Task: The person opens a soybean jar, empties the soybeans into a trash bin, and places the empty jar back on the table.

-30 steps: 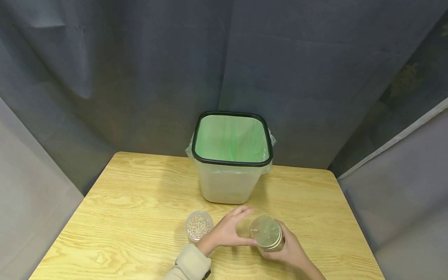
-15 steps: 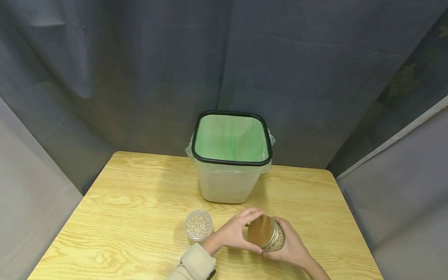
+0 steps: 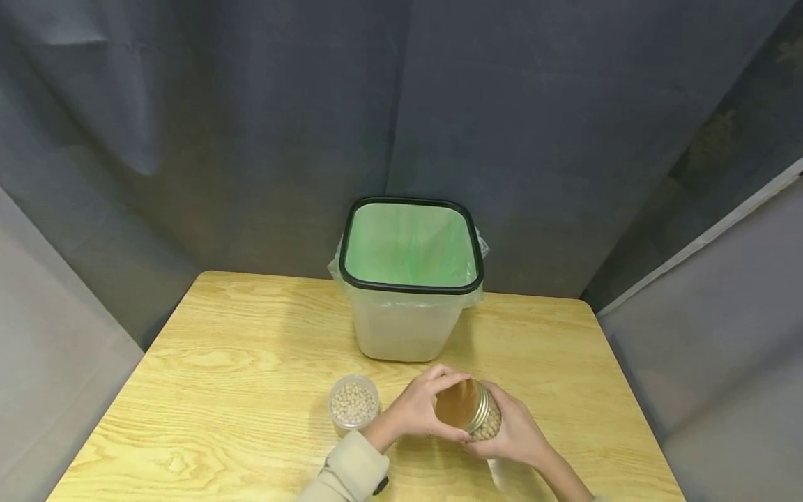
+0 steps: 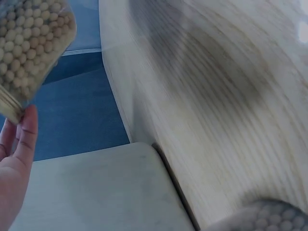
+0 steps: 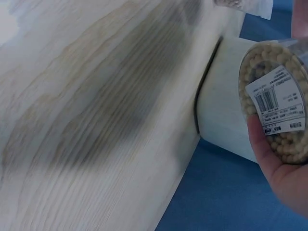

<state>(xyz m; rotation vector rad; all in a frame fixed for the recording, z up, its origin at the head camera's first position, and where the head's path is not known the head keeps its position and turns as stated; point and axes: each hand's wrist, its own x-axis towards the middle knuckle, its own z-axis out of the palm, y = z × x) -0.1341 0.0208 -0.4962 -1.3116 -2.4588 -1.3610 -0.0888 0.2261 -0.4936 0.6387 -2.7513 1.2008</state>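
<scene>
Counter (image 3: 219, 362): free lanes left of the open pellet tub (image 3: 345, 427) and right of your right hand (image 3: 516, 429). Obstacles to you: said tub, just beside the wrist of your left hand (image 3: 419, 410); gold-lidded jar (image 3: 463, 406), filling the gap between hands; black-rimmed bin (image 3: 404, 328), just beyond; dark curtain (image 3: 263, 139) behind.

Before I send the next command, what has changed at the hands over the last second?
The jar has tilted further, its lid now facing the left hand. That hand, spread open beside the jar a second ago, has moved right, and its fingers now hold the lid by its rim. Unchanged: the right hand grips the jar; the tub of pale balls and the bin stand on the table.
</scene>
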